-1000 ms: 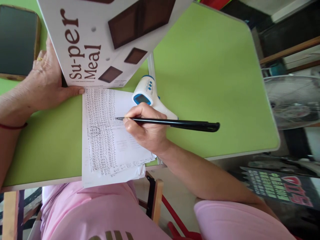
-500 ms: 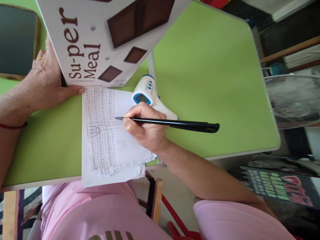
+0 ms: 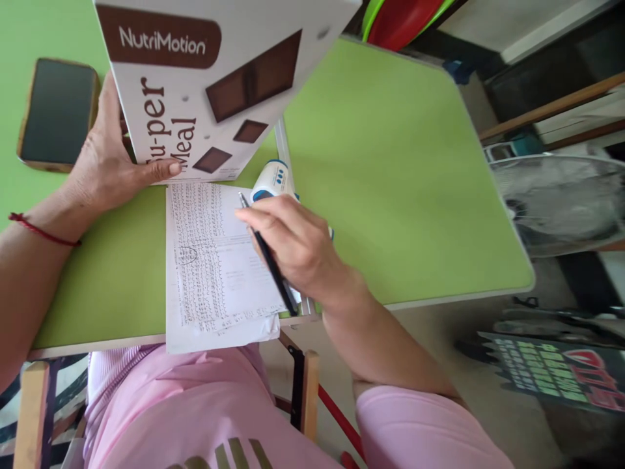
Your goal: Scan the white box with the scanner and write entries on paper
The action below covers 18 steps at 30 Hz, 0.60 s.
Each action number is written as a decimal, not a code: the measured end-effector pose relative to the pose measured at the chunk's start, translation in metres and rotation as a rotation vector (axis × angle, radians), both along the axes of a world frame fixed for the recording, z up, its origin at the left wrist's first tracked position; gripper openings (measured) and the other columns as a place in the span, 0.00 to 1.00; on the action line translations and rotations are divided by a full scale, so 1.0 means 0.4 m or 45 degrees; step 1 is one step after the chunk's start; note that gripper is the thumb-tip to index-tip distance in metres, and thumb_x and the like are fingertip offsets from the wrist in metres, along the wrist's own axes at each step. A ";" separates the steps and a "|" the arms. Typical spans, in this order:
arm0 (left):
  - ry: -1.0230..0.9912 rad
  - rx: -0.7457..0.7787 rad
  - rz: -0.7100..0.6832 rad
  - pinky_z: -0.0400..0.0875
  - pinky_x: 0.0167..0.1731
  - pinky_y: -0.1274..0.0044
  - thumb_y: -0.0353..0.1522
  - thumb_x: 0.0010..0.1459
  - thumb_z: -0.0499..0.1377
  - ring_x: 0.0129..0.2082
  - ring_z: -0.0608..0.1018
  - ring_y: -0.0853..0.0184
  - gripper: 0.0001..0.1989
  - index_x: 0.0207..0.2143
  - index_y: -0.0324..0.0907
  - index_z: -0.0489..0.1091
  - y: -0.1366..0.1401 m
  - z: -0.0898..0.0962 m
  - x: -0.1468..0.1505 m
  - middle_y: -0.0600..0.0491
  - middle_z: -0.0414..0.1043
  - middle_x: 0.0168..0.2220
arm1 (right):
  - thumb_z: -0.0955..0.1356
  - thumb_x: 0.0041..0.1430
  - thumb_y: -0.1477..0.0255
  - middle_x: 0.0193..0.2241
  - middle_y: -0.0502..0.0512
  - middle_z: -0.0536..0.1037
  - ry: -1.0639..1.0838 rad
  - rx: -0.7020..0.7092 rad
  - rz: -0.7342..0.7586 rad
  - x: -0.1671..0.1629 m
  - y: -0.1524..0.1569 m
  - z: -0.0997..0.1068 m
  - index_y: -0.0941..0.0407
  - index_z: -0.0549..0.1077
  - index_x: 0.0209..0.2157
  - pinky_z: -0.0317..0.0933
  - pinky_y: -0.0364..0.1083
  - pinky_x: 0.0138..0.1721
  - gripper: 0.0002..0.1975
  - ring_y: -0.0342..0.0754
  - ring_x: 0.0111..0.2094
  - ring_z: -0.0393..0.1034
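Observation:
My left hand [image 3: 114,153] grips the lower left edge of a white and brown NutriMotion box [image 3: 190,98], its thumb on the printed front and its other fingers partly hidden at the side. My right hand [image 3: 297,244] is closed around a black pen [image 3: 273,264], whose metal tip points away from me above the page. Under the pen lie stacked paper sheets [image 3: 239,260] covered in handwritten columns, one group circled. A white and blue infrared thermometer [image 3: 271,179] sits beyond my right hand, which hides much of it.
A phone in a brown-edged case [image 3: 58,114] lies left of my left hand. The green tabletop [image 3: 390,182] stretches right, its papers overhanging the near edge. A fan [image 3: 561,202] stands beyond the right edge, and red and green basins [image 3: 405,19] are at the back.
My right hand has lifted the pen tip off the writing and turned the pen, so its rear end now points toward me. My left thumb has moved onto the box's front.

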State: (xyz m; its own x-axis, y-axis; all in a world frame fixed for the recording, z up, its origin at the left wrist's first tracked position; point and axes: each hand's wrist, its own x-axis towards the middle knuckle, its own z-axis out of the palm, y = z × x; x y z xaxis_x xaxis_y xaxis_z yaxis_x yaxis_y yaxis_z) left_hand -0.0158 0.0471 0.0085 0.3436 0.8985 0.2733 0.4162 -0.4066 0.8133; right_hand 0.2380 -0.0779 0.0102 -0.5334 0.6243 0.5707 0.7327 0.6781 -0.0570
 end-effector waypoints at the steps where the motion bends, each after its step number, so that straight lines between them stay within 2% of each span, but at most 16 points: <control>1: -0.013 0.091 -0.035 0.57 0.64 0.73 0.52 0.43 0.72 0.60 0.66 0.62 0.48 0.58 0.35 0.60 0.000 -0.004 -0.001 0.49 0.66 0.58 | 0.60 0.67 0.83 0.36 0.56 0.75 -0.141 -0.016 -0.016 -0.003 -0.003 0.001 0.59 0.71 0.49 0.68 0.47 0.37 0.14 0.47 0.37 0.70; 3: -0.021 0.168 -0.048 0.61 0.60 0.72 0.54 0.45 0.70 0.58 0.69 0.60 0.47 0.57 0.35 0.61 0.004 -0.013 -0.004 0.47 0.67 0.56 | 0.58 0.68 0.83 0.35 0.58 0.75 -0.384 -0.067 -0.039 -0.011 -0.011 0.004 0.62 0.72 0.48 0.66 0.49 0.35 0.15 0.48 0.36 0.68; 5: -0.015 0.143 0.004 0.64 0.58 0.70 0.57 0.44 0.70 0.56 0.70 0.58 0.47 0.56 0.34 0.64 0.008 -0.021 -0.007 0.45 0.68 0.55 | 0.57 0.68 0.83 0.34 0.58 0.75 -0.508 -0.102 -0.046 -0.017 -0.016 0.010 0.62 0.73 0.48 0.64 0.48 0.33 0.16 0.48 0.35 0.67; 8: -0.073 0.138 0.050 0.65 0.56 0.66 0.58 0.41 0.70 0.54 0.72 0.56 0.50 0.57 0.35 0.63 0.005 -0.023 -0.010 0.44 0.69 0.54 | 0.60 0.66 0.83 0.37 0.57 0.75 -0.437 -0.062 -0.125 -0.010 -0.020 0.027 0.59 0.71 0.53 0.66 0.48 0.37 0.17 0.48 0.36 0.68; 10: -0.122 0.134 0.081 0.67 0.54 0.64 0.56 0.41 0.71 0.53 0.73 0.56 0.49 0.56 0.36 0.63 -0.004 -0.015 -0.012 0.45 0.71 0.53 | 0.66 0.63 0.79 0.44 0.62 0.74 -0.318 -0.100 -0.320 0.008 -0.019 0.037 0.60 0.68 0.56 0.68 0.51 0.44 0.19 0.52 0.44 0.69; 12: -0.151 0.088 0.098 0.69 0.51 0.63 0.55 0.42 0.72 0.51 0.74 0.55 0.45 0.54 0.37 0.65 -0.016 -0.004 -0.013 0.47 0.72 0.51 | 0.72 0.56 0.72 0.51 0.69 0.70 -0.246 -0.277 -0.568 0.033 -0.011 0.039 0.64 0.66 0.58 0.67 0.57 0.49 0.29 0.60 0.51 0.67; 14: -0.190 0.018 0.060 0.71 0.50 0.63 0.54 0.45 0.71 0.50 0.75 0.55 0.41 0.52 0.37 0.67 -0.025 0.007 -0.014 0.48 0.74 0.49 | 0.75 0.52 0.66 0.51 0.71 0.70 -0.231 -0.575 -0.722 0.059 0.003 0.035 0.66 0.65 0.58 0.68 0.59 0.47 0.34 0.65 0.52 0.67; 16: -0.264 -0.039 -0.003 0.73 0.49 0.64 0.52 0.47 0.70 0.50 0.76 0.55 0.36 0.49 0.37 0.70 -0.029 0.012 -0.016 0.50 0.75 0.48 | 0.72 0.55 0.62 0.46 0.68 0.72 -0.197 -0.867 -0.771 0.079 0.021 0.027 0.63 0.69 0.53 0.68 0.58 0.43 0.28 0.61 0.46 0.70; 18: -0.354 -0.076 -0.065 0.74 0.47 0.64 0.51 0.47 0.70 0.48 0.77 0.55 0.33 0.47 0.38 0.71 -0.027 0.008 -0.020 0.50 0.76 0.47 | 0.70 0.57 0.62 0.41 0.63 0.73 -0.114 -1.025 -0.801 0.090 0.036 0.021 0.61 0.72 0.45 0.67 0.55 0.40 0.19 0.56 0.39 0.71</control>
